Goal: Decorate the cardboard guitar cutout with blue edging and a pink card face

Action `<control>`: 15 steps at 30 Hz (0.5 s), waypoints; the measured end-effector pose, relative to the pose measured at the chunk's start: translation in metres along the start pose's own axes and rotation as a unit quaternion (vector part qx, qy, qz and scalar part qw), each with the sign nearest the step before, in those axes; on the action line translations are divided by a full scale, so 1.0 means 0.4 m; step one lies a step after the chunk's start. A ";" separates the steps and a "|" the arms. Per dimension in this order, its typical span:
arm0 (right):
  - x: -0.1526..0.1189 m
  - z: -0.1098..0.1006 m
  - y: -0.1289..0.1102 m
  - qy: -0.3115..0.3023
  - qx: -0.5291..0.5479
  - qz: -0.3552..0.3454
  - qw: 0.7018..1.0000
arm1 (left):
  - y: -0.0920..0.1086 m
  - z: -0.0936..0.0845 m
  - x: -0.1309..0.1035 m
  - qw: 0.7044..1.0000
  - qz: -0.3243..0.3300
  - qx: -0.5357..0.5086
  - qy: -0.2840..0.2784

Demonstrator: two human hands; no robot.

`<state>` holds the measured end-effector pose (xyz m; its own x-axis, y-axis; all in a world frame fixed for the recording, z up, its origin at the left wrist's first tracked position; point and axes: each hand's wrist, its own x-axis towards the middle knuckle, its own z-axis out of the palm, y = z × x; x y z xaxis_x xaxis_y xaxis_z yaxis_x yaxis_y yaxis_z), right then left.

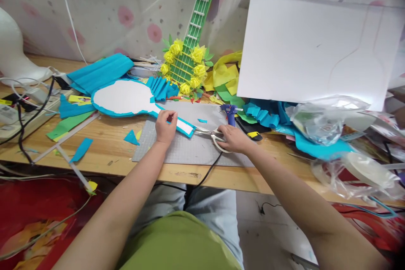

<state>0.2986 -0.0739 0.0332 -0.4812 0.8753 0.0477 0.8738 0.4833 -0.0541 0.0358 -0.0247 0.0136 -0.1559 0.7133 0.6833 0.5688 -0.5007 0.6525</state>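
Note:
A white guitar-shaped board [123, 96] edged in blue crepe paper lies on the table, its neck pointing right over a grey cutting mat [180, 155]. My left hand [166, 126] is at the neck, fingers closed in a pinch; whatever they hold is too small to name. My right hand [233, 138] is closed on scissors [219, 141], whose blades point left beside the end of the neck. A small blue scrap [202, 121] lies on the mat above the blades. Behind my right hand is a blue glue gun [230, 112].
A green paper guitar with yellow flowers [184, 65] leans at the back. A large white board [294, 50] stands at right, above plastic bags [329, 120]. Cables and a power strip [28, 120] are at left, blue paper [101, 71] behind.

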 end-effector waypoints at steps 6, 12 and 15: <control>0.008 -0.004 0.001 -0.022 -0.016 0.014 1.000 | -0.004 -0.050 0.014 0.940 0.134 0.099 -0.297; 0.012 -0.006 -0.005 -0.009 -0.021 0.014 1.000 | -0.015 -0.050 0.057 0.853 0.183 0.190 -0.450; 0.018 -0.011 -0.008 0.012 -0.015 -0.002 1.000 | -0.019 -0.047 0.082 0.854 0.173 0.169 -0.460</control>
<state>0.2928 -0.0693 0.0383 -0.4836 0.8723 0.0717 0.8735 0.4863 -0.0238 0.0111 -0.0066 0.0371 0.6811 0.7128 0.1676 0.6775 -0.7002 0.2249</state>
